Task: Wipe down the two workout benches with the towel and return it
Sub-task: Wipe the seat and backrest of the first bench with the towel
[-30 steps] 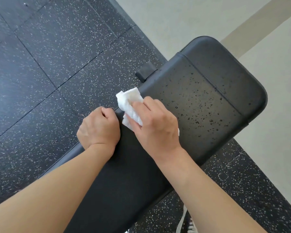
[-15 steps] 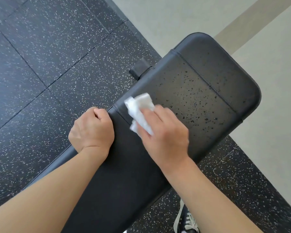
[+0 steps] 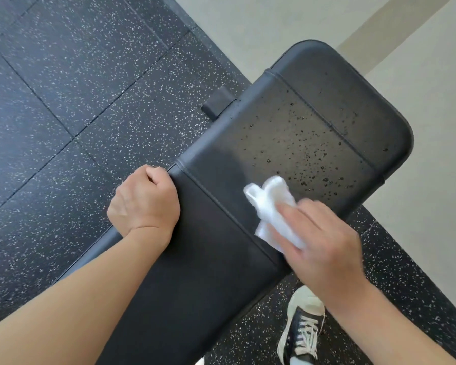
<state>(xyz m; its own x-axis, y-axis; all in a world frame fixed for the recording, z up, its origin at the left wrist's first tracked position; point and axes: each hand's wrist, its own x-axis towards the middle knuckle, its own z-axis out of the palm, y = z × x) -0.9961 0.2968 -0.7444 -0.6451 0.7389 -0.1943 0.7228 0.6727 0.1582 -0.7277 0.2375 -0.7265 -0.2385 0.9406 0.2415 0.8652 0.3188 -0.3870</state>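
Towel (image 3: 270, 206): white, crumpled, pressed on droplet-speckled black bench (image 3: 287, 133) by right hand (image 3: 324, 246), fingers extended; left hand (image 3: 144, 201) grip clenched on bench edge.

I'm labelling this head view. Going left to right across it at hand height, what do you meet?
Speckled rubber floor → left hand gripping the bench edge → wiped part of the bench pad → white towel → right hand → pale floor.
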